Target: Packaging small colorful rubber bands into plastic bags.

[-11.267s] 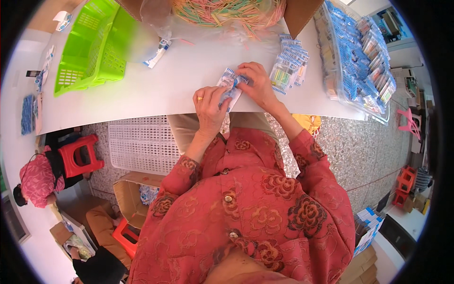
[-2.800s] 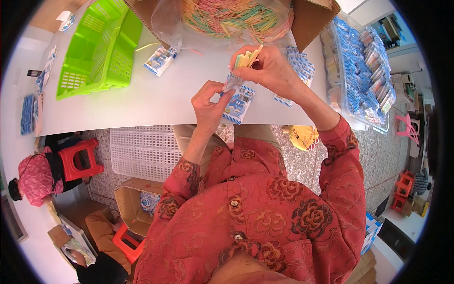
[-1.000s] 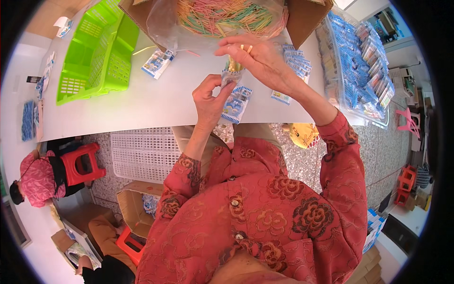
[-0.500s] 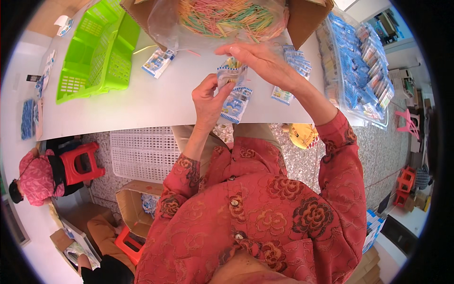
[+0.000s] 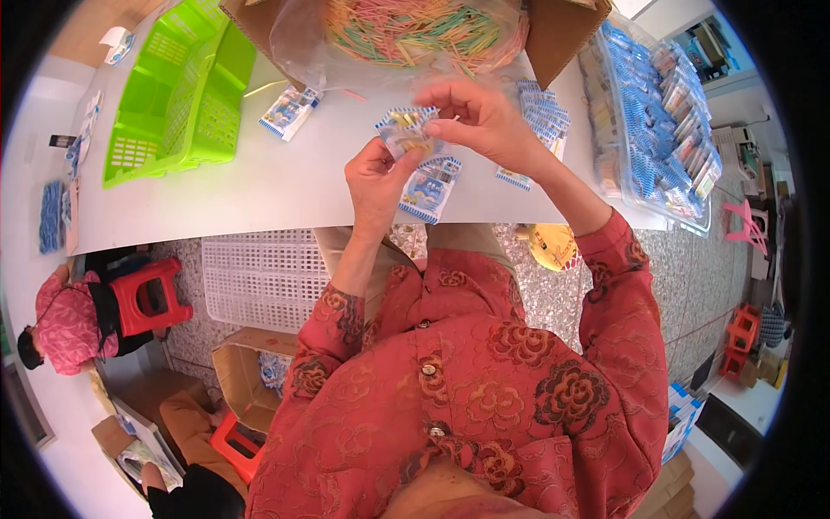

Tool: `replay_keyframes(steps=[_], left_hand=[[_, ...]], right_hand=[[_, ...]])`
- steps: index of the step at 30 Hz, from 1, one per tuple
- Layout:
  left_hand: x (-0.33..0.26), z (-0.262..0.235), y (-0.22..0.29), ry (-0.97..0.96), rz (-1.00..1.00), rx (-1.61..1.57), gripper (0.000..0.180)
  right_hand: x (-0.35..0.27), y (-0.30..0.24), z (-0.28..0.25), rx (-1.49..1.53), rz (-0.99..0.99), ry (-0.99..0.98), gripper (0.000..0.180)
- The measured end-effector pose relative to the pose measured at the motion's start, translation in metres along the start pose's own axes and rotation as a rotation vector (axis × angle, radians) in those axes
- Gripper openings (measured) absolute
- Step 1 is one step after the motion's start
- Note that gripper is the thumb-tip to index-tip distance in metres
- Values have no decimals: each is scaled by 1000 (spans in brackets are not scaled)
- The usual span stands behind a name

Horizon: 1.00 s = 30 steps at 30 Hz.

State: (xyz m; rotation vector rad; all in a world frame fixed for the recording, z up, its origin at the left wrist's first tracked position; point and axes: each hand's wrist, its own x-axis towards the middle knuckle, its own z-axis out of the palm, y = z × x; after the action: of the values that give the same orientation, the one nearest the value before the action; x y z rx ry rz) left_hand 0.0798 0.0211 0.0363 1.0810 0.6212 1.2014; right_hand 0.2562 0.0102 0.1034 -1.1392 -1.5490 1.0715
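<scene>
Between the thumb and fingers of my left hand (image 5: 372, 186) is a small blue-and-white plastic packet (image 5: 403, 130), tilted, with yellowish bits showing near its top edge. The thumb and curled fingers of my right hand (image 5: 486, 125) are closed at the packet's upper right corner. Under my hands, a second blue-and-white packet (image 5: 429, 192) lies flat on the white table (image 5: 294, 190). Beyond them stands an open cardboard box (image 5: 566, 39) lined with a clear plastic bag (image 5: 298, 48), holding many thin pastel sticks (image 5: 415, 30).
A lime-green basket (image 5: 197, 121) stands at the left, with a single packet (image 5: 290, 111) beside it. Overlapping packets (image 5: 543, 117) lie right of my hands. A clear bin (image 5: 618, 160) full of packets stands farther right. Below the table are a white crate (image 5: 259, 277) and red stool (image 5: 147, 298).
My right hand has gone from stretched flat above the packet to curled fingers at its top corner. The held packet has tilted and shifted slightly left with my left hand.
</scene>
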Motion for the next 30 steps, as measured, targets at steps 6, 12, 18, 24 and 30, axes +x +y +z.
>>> replay_keyframes(steps=[6, 12, 18, 24, 30], left_hand=[[2, -9, 6, 23, 7, 200, 10], [2, -12, 5, -25, 78, 288, 10], [-1, -3, 10, -49, -45, 195, 10], [-6, -2, 1, -198, -92, 420, 15], [-21, -1, -16, -128, -160, 448, 21]], right_hand=[[-4, 10, -9, -101, 120, -69, 19], [-9, 15, 8, 168, 99, -40, 22], [-14, 26, 2, 245, 175, -78, 26], [-37, 35, -3, 241, 205, -35, 19], [-82, 49, -22, -216, 292, 183, 21]])
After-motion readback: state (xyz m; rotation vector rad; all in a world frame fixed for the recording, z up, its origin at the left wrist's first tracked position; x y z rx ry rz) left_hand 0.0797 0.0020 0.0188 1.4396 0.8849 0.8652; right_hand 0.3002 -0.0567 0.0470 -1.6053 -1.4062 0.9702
